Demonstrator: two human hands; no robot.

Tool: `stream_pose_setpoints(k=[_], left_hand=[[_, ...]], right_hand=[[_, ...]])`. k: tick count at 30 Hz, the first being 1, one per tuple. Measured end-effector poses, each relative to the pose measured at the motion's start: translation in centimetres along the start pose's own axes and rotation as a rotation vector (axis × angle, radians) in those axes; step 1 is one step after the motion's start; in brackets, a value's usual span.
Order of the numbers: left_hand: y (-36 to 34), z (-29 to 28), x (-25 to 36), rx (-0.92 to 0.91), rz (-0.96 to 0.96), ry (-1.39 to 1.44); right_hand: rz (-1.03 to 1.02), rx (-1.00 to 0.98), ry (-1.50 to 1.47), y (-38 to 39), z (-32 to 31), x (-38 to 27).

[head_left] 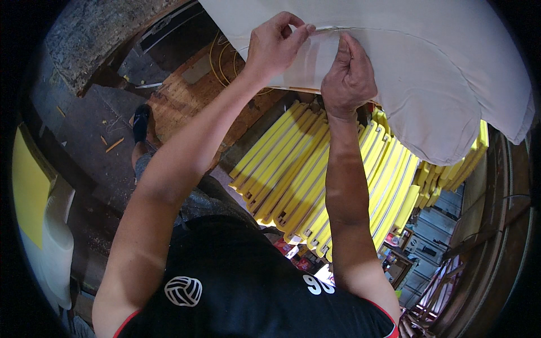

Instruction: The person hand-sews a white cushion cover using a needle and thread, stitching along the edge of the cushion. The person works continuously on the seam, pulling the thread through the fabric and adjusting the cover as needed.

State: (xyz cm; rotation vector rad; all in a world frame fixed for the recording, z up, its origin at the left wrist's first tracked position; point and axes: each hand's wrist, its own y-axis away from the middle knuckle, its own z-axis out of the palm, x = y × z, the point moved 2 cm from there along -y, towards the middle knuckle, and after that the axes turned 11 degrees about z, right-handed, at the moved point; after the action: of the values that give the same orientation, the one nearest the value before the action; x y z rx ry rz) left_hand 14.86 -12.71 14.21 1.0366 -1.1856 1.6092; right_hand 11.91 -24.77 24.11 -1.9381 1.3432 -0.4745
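Observation:
A large sheet of pale beige cloth point(420, 67) spreads over the top of the view, with a curved seam line running across it. My left hand point(276, 46) is closed in a pinch at the seam, thumb and forefinger together on the cloth's edge. A little to the right, my right hand point(350, 79) also pinches the cloth just under the seam, its other fingers curled in. Between the two hands a short shiny strip point(329, 29) lies along the seam; I cannot make out what it is. The cloth's rounded lower edge hangs loosely on the right.
Below the cloth stands a long row of yellow padded pieces point(293, 163) with thin grey strips between them. A worn slab point(101, 39) juts in at the upper left. A yellow cable point(213, 56) loops over wooden board. Scraps litter the floor. White and yellow sheets point(34, 186) stand far left.

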Motion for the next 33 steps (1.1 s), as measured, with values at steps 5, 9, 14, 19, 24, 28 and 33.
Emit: stream_pose_setpoints(k=[5, 9, 14, 19, 24, 28, 33], left_hand=[[3.0, 0.4, 1.4, -0.012, 0.111, 0.085], [3.7, 1.2, 1.6, -0.012, 0.203, 0.037], [3.6, 1.3, 1.4, -0.022, 0.188, -0.013], [3.9, 1.5, 1.9, -0.045, 0.121, -0.009], [3.9, 1.7, 1.7, -0.031, 0.146, -0.033], [3.9, 1.7, 2.1, -0.079, 0.111, -0.053], [4.2, 1.8, 2.2, -0.031, 0.029, 0.007]], right_hand=[[-0.018, -0.014, 0.053, -0.5, -0.2, -0.2], [-0.012, -0.092, 0.049, -0.8, -0.4, -0.3], [0.133, -0.18, 0.044, -1.8, -0.8, -0.8], [0.32, -0.185, -0.079, -1.9, -0.6, -0.4], [0.474, -0.236, -0.165, -2.9, -0.9, -1.4], [0.527, -0.283, -0.128, -3.5, -1.1, -1.4], [0.654, -0.414, -0.14, -3.7, -0.3, -0.7]])
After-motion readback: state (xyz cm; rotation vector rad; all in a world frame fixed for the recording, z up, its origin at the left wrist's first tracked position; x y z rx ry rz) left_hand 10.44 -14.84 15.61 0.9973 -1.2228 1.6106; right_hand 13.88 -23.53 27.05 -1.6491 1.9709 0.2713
